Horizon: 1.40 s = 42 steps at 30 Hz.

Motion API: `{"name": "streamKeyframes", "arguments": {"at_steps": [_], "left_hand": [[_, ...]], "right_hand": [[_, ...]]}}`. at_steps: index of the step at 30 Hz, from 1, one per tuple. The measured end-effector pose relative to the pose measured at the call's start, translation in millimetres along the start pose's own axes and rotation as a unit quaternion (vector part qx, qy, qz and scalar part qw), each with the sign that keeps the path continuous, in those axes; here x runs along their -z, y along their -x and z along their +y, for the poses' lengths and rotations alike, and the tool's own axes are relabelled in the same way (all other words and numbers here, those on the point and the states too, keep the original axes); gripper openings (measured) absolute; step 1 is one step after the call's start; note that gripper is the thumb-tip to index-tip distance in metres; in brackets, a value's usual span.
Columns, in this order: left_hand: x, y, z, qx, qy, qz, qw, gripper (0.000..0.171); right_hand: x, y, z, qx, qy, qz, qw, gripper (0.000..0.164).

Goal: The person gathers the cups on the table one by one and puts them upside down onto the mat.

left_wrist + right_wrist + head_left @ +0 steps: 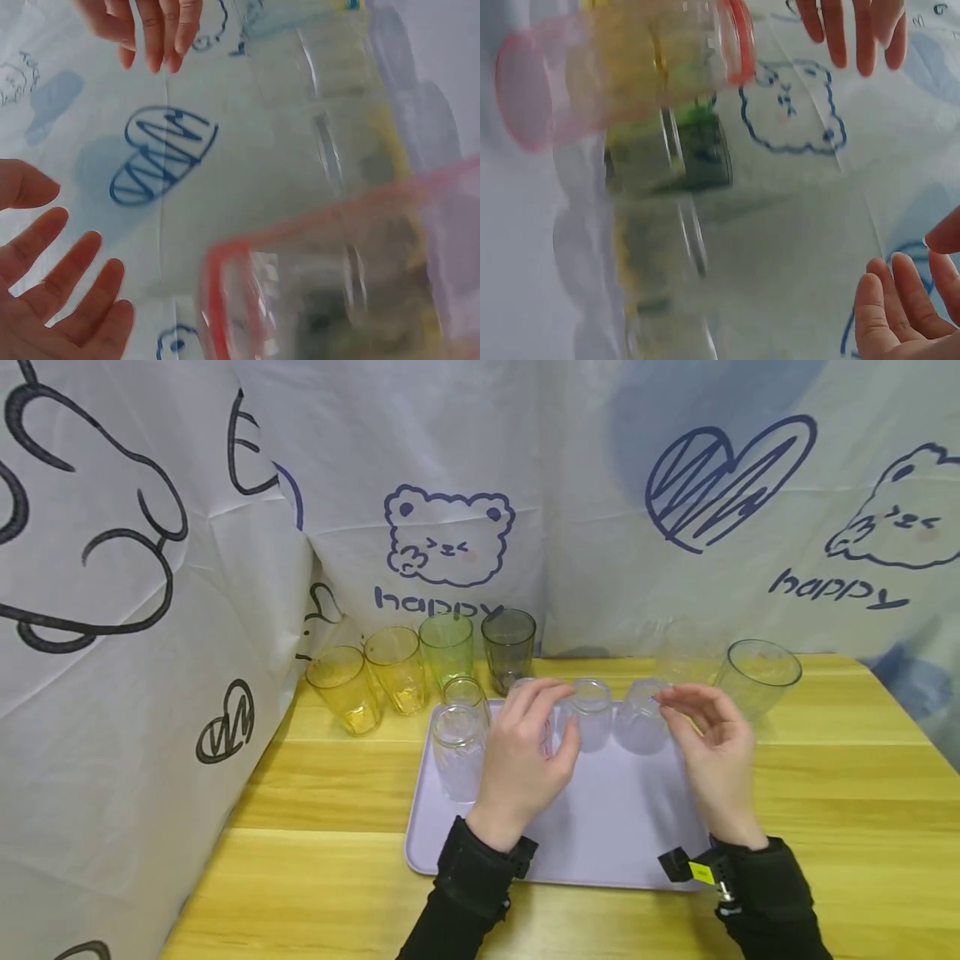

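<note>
My left hand (525,756) hovers over the left part of the lavender tray (615,852), thumb and fingers apart, holding nothing. Close by stands a pink-tinted glass (322,300) with its thick red end up; the hand mostly hides it in the head view. My right hand (716,747) is raised over the tray's right side, its loosely bent fingers empty. Its fingertips overlap a clear glass (641,722) in the head view, but the right wrist view shows them free of any glass. Another clear glass (590,718) stands between the hands.
At the tray's left end are a clear glass (457,756) and a brown-rimmed glass (467,693). Behind the tray stand yellow glasses (345,689), a green glass (447,647), a dark grey glass (508,647) and a large clear glass (757,681). A printed cloth (585,527) hangs behind the table.
</note>
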State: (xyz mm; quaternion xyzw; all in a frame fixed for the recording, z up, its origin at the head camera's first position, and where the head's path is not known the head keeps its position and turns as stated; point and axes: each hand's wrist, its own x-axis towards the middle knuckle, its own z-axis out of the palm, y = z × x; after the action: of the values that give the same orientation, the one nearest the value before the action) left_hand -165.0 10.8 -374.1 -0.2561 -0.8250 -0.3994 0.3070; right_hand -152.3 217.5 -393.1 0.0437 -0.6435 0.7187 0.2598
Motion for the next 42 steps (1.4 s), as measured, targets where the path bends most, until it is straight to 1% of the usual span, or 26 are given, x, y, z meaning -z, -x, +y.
{"name": "streamKeyframes", "arguments": {"at_steps": [3,4,5,7,9,12,14,17,19,20,22,26,30,34,38,42], "left_hand": [[-9.0,-5.3,8.0,-0.01,-0.006,-0.027,0.9996,0.032],[-12.0,-6.9,10.6,-0.011,-0.008,-0.038,0.9992,0.034],[-15.1,-8.6,13.0,-0.013,-0.01,-0.049,0.9987,0.035],[-21.3,-11.6,18.5,-0.011,-0.019,-0.073,0.9971,0.037],[-27.5,-14.0,23.5,-0.009,-0.029,-0.096,0.995,0.039],[-37.7,-16.4,30.0,-0.015,-0.042,-0.118,0.992,0.041],[-44.6,-17.9,33.0,-0.023,-0.044,-0.126,0.9908,0.041],[-54.7,-20.2,36.5,-0.033,-0.051,-0.134,0.989,0.042],[-61.2,-21.2,38.2,-0.036,-0.062,-0.141,0.9874,0.043],[-64.2,-21.5,38.8,-0.038,-0.071,-0.143,0.9864,0.043],[-69.4,-22.0,39.6,-0.039,-0.08,-0.152,0.9843,0.045],[-77.6,-21.9,39.0,-0.035,-0.089,-0.172,0.9805,0.046],[-83.7,-20.9,37.4,-0.027,-0.092,-0.189,0.9773,0.048],[-89.1,-20.1,36.4,-0.025,-0.101,-0.2,0.9743,0.05],[-95.5,-19.8,35.2,-0.021,-0.117,-0.208,0.9708,0.05],[-102.5,-19.2,34.6,-0.014,-0.135,-0.228,0.9642,0.051]], "right_hand": [[16.6,-5.1,2.0,0.017,-0.003,0.031,0.999,0.025],[22.0,-7.2,3.3,0.022,-0.006,0.042,0.999,0.026],[27.2,-9.0,4.3,0.027,0.008,0.053,0.998,0.026],[37.1,-13.2,6.6,0.036,0.004,0.076,0.996,0.028],[47.2,-17.2,9.7,0.046,0.01,0.1,0.994,0.029],[62.2,-23.3,15.8,0.062,0.0,0.138,0.988,0.033],[71.6,-26.9,20.7,0.071,0.039,0.161,0.984,0.037],[84.0,-30.9,27.3,0.072,0.113,0.173,0.976,0.051],[91.1,-32.9,30.4,0.06,0.172,0.167,0.969,0.063],[94.1,-34.0,31.8,0.049,0.191,0.161,0.967,0.069],[99.3,-36.7,33.6,0.018,0.209,0.148,0.966,0.078],[106.6,-43.7,36.9,-0.053,0.219,0.121,0.967,0.089],[111.4,-50.8,40.9,-0.101,0.224,0.094,0.965,0.095],[113.5,-58.6,44.5,-0.136,0.235,0.068,0.96,0.1],[112.5,-66.1,48.5,-0.168,0.248,0.049,0.953,0.105],[108.9,-72.6,54.8,-0.189,0.253,0.051,0.947,0.107]]}}
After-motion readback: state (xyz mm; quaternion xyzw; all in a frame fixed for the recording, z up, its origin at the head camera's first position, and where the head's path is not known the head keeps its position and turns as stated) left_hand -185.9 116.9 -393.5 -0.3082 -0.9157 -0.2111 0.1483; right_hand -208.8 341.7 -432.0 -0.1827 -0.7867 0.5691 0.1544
